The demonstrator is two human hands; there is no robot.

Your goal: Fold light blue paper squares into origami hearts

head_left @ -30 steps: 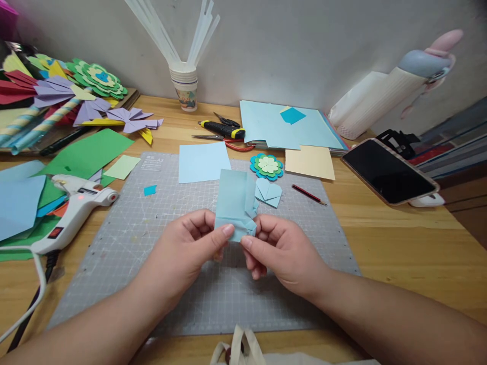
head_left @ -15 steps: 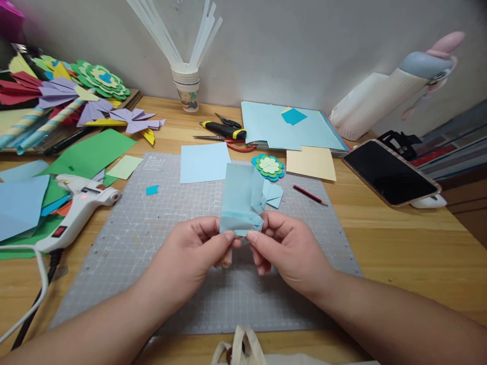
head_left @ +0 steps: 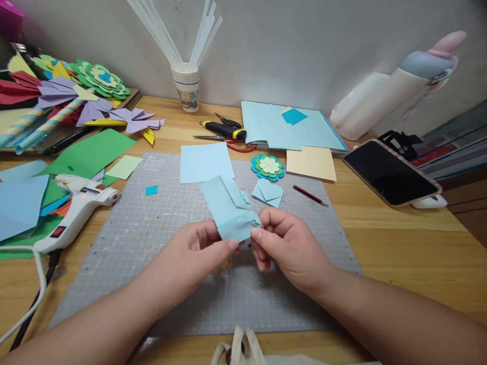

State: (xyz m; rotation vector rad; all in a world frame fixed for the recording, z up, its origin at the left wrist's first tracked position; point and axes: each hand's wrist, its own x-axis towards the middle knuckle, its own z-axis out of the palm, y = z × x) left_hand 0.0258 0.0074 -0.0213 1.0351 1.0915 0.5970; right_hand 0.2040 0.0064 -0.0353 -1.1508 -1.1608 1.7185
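A light blue folded paper (head_left: pixel 224 208) is held above the grey cutting mat (head_left: pixel 152 228), tilted to the left, with creased folds along its right side. My left hand (head_left: pixel 205 248) pinches its lower edge between thumb and fingers. At the paper's lower right corner, the thumb and fingers of my right hand (head_left: pixel 283 243) grip the folded part. Just beyond my right hand lies a folded light blue heart-like piece (head_left: pixel 268 192), and behind that a layered blue and green paper flower (head_left: pixel 268 167). A flat light blue sheet (head_left: pixel 205 162) rests at the mat's back edge.
On the left are a glue gun (head_left: pixel 81 203) with its cable and green paper (head_left: pixel 91 152). Scissors and a cutter (head_left: pixel 224 130) lie at the back, near paper cups (head_left: pixel 186 86). A pencil (head_left: pixel 310 195) and phone (head_left: pixel 391 172) are on the right.
The held paper has turned, its top swinging left, and the heart-like piece behind it is now uncovered. Both hands keep their grip near the lower edge.
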